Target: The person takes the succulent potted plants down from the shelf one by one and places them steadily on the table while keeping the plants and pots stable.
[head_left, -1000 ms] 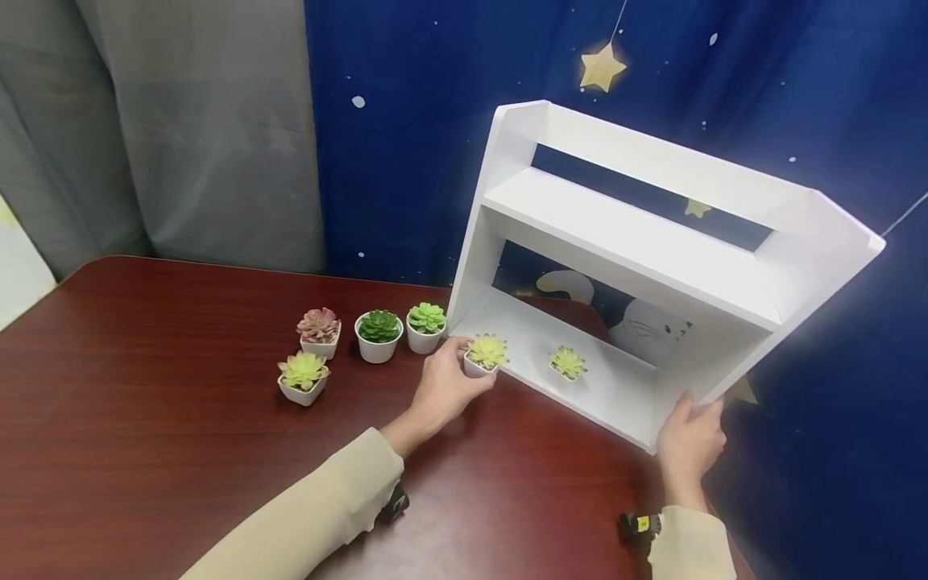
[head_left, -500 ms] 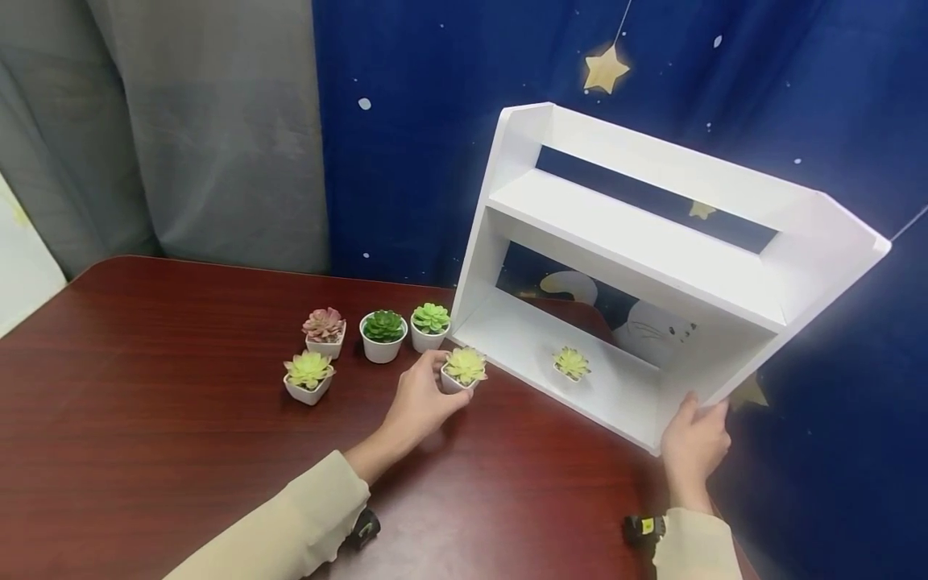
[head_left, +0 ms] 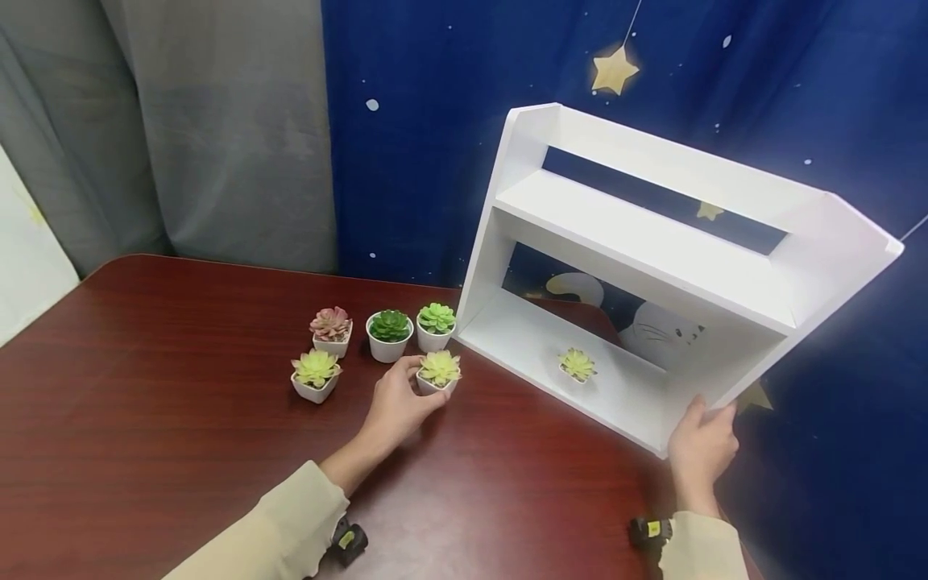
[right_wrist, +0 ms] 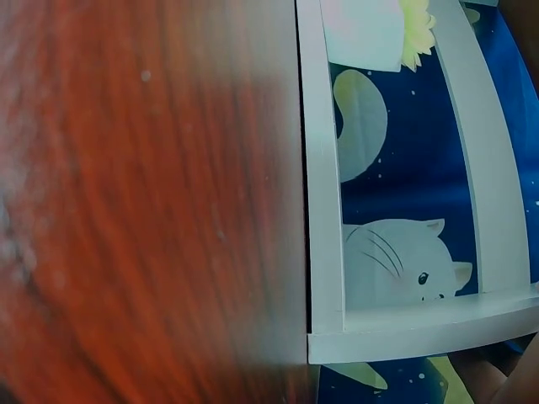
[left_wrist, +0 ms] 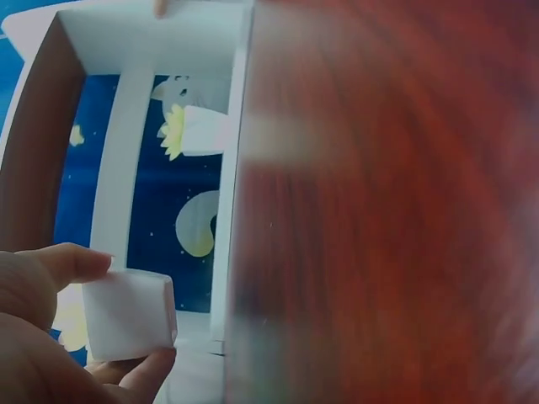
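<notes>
My left hand [head_left: 399, 407] pinches a white square pot with a yellow-green succulent [head_left: 439, 368], fingers behind and thumb in front. In the left wrist view the held pot [left_wrist: 130, 313] appears tilted sideways between thumb and fingers. A white two-tier shelf [head_left: 645, 238] stands on the right of the table. My right hand [head_left: 702, 445] grips the lower front edge of its right side panel, thumb on the inner face. On the lower board sits another yellow-green succulent [head_left: 577, 365] in a white pot. The upper board holds nothing.
Left of the shelf, on the dark red table [head_left: 181, 419], stand a pink succulent [head_left: 331, 325], a yellow-green one [head_left: 316, 369], a dark green one [head_left: 389, 327] and a bright green one [head_left: 437, 319]. A blue curtain [head_left: 413, 161] hangs behind.
My left hand has moved left, away from the shelf's lower board, with the succulent still pinched. The right hand keeps its grip on the shelf. The head view has shifted slightly.
</notes>
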`<action>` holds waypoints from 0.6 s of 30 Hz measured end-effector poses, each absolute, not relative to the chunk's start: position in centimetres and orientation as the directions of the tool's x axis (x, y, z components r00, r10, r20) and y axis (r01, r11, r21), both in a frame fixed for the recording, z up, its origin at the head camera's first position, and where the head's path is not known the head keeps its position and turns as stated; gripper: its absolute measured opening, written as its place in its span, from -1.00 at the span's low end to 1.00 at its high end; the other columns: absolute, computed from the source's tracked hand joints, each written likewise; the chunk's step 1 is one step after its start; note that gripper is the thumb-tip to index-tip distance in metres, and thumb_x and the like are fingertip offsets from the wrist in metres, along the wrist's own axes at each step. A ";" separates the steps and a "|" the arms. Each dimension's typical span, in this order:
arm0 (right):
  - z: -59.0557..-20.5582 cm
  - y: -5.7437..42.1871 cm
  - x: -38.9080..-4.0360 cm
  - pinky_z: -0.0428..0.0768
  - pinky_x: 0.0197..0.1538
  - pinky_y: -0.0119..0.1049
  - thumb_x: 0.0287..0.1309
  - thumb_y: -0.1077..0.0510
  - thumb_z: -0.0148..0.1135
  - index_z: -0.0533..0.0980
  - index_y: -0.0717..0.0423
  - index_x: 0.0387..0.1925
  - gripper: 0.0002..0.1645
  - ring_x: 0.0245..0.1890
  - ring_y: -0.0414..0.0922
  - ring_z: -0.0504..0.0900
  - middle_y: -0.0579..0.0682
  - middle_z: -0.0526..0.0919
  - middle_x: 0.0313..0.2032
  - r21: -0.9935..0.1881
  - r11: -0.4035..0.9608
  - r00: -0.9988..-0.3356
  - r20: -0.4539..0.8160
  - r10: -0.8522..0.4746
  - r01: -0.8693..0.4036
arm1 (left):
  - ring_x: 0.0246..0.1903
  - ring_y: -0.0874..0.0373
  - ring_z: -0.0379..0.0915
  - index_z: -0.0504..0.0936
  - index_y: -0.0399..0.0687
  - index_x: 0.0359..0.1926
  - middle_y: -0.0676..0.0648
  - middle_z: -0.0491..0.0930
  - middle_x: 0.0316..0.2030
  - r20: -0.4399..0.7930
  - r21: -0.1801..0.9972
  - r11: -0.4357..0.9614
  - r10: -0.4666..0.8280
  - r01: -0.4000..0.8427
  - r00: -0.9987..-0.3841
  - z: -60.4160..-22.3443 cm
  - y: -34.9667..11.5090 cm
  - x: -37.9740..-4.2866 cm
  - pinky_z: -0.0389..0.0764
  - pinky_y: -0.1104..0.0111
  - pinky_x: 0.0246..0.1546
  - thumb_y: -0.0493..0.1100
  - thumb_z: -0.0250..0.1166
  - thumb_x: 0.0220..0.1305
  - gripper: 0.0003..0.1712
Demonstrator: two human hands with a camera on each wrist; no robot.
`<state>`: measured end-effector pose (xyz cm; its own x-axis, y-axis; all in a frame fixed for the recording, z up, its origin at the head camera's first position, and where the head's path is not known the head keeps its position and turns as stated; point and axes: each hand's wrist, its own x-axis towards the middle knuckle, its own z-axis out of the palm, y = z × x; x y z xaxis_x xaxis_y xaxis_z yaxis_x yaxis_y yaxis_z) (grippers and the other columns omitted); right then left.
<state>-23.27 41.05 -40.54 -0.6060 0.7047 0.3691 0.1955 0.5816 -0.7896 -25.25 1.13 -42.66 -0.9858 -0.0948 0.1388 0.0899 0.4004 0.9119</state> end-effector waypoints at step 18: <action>-40.6 41.1 -23.2 0.26 0.24 0.39 0.49 -0.11 -0.18 0.23 0.24 0.43 -0.31 0.17 0.59 0.36 0.64 0.47 0.06 -0.783 0.597 -0.611 0.390 0.689 0.174 | 0.08 -0.14 0.66 0.44 -0.35 0.32 -0.34 0.62 0.17 0.081 0.943 0.331 -0.166 0.022 -0.983 -43.7 -2.0 -24.6 0.65 0.08 0.13 -0.26 0.51 0.03 -0.19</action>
